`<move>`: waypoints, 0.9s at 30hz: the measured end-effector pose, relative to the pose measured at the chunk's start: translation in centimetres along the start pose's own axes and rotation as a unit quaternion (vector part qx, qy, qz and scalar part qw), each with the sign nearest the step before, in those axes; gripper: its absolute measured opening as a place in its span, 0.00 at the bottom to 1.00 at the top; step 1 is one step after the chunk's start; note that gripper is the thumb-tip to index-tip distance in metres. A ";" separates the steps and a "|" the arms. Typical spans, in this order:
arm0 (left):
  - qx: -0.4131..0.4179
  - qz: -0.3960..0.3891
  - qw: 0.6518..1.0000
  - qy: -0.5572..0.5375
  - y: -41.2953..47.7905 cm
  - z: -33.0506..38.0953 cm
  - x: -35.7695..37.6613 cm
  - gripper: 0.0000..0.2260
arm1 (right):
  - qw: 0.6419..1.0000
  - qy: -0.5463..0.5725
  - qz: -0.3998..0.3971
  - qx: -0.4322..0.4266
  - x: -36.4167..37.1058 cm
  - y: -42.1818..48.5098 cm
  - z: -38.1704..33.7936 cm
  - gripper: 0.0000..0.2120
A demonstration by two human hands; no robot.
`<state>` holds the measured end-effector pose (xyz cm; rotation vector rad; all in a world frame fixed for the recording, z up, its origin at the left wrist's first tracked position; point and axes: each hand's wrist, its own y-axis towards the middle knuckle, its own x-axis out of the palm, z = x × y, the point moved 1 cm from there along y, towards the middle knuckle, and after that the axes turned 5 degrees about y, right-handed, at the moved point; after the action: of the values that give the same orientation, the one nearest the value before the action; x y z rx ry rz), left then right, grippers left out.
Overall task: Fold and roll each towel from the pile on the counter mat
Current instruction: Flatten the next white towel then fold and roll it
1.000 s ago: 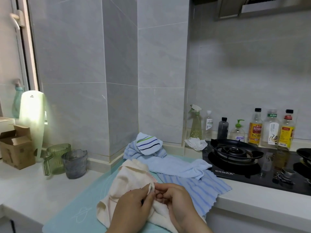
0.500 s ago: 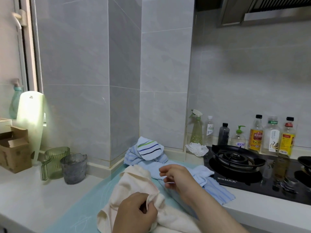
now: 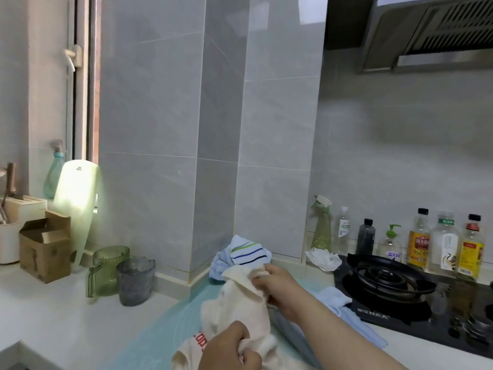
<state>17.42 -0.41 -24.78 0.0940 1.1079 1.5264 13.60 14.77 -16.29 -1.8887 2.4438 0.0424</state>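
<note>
While the left hand [image 3: 230, 349] bunches the near end of the cream towel [image 3: 237, 308] in curled fingers, the right hand [image 3: 277, 284] pinches its far corner, so it's stretched over the teal mat [image 3: 165, 324] on the desk [image 3: 53, 311], with the blue towel pile [image 3: 248, 252] just behind.

Daylight from window [image 3: 82, 102] at left; soft, dimmish overall, grey cast. Pale board [image 3: 76, 201] beside it blown out w/ glare. Faint sheen on wall tiles [image 3: 149, 102]. Range hood [image 3: 432, 36] throws broad shadow on back wall. Black hob [image 3: 400, 311] mirrors bottles [image 3: 445, 241]. Wide-angle bend at edges, verticals lean. Left hand [image 3: 229, 348], right hand [image 3: 277, 287] & cream towel [image 3: 237, 311] slightly soft, low detail.
</note>
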 end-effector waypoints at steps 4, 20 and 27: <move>-0.034 0.045 0.995 -0.081 0.2 0.4 -2.0 0.05 | 0.987 0.101 0.121 -0.009 -5.1 -1.9 -2.2 0.13; -0.053 0.074 0.995 0.030 9.2 0.3 -16.4 0.10 | 0.890 -0.452 -0.064 -0.014 -9.2 -9.4 -0.5 0.08; -0.064 0.076 0.995 0.009 8.2 -0.2 -16.4 0.09 | 0.885 -0.432 -0.102 -0.138 -3.6 -10.6 2.2 0.15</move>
<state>16.37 -12.64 -11.13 0.0778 1.0337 1.7330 24.82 15.72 -18.21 -1.6590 1.6733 1.0261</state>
